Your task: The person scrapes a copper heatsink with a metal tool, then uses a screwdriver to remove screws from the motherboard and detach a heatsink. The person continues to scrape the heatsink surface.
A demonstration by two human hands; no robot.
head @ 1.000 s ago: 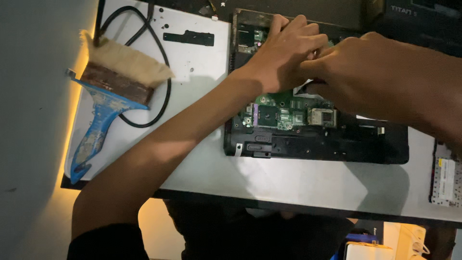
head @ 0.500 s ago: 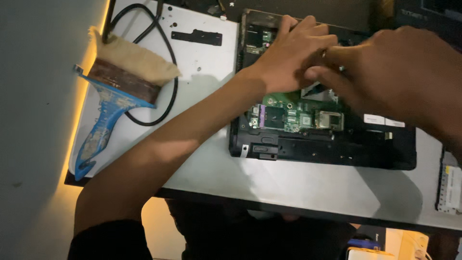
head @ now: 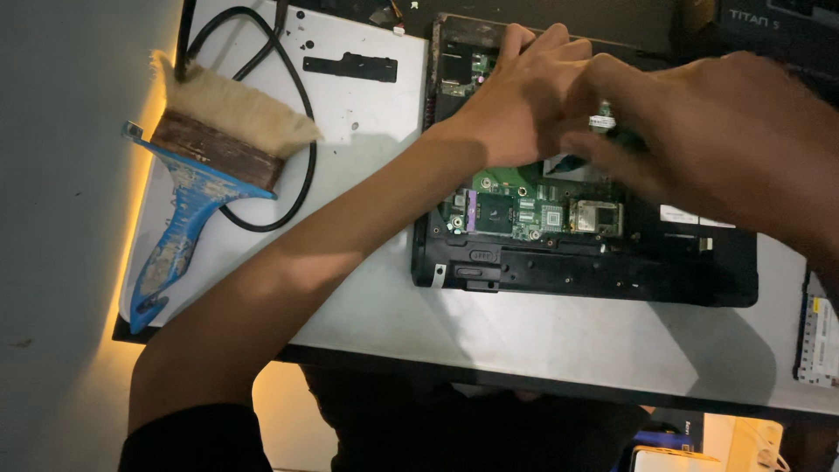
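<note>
An opened laptop base (head: 577, 262) is seen on the white table (head: 524, 332), its green circuit board (head: 524, 210) exposed. The left hand (head: 524, 105) is pressed onto the upper part of the base, and the right hand (head: 725, 131) is met just beside it; a small part seems pinched there, though blur hides it. Left of the base, a blue-handled brush (head: 201, 183) is laid over a black cable (head: 288, 131).

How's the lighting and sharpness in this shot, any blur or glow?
Head view: dim overall; a warm yellow glow runs along the white table's left edge; the right hand is motion-blurred; the blue-handled brush and green circuit board look fairly sharp.
</note>
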